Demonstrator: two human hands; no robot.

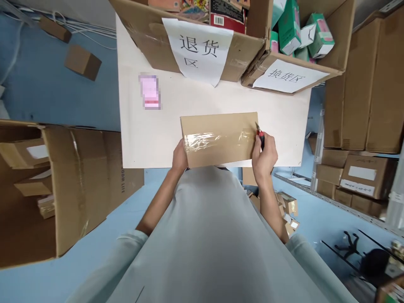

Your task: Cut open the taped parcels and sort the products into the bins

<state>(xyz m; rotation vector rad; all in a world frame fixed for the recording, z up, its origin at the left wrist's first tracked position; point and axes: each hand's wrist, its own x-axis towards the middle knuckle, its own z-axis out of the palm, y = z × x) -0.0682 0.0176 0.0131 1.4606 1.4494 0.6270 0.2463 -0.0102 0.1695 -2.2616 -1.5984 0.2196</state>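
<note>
A brown cardboard box [221, 145] with shiny clear tape along its top face lies at the near edge of the white table [284, 126], close to my body. My left hand [180, 156] grips the left end of this box, its fingertips hidden behind the side. At the box's right end, my right hand [265, 153] is closed around a utility knife [261, 138] with a red and black handle. The blade points up and away, by the box's right edge; whether it touches the cardboard I cannot tell.
Two labelled open cartons stand along the far side: one holding books [225, 19], the other green boxes [290, 29]. A blurred pink item [150, 91] lies at the table's left. A large carton [85, 172] with parcels stands left; shelving with boxes [360, 172] is right.
</note>
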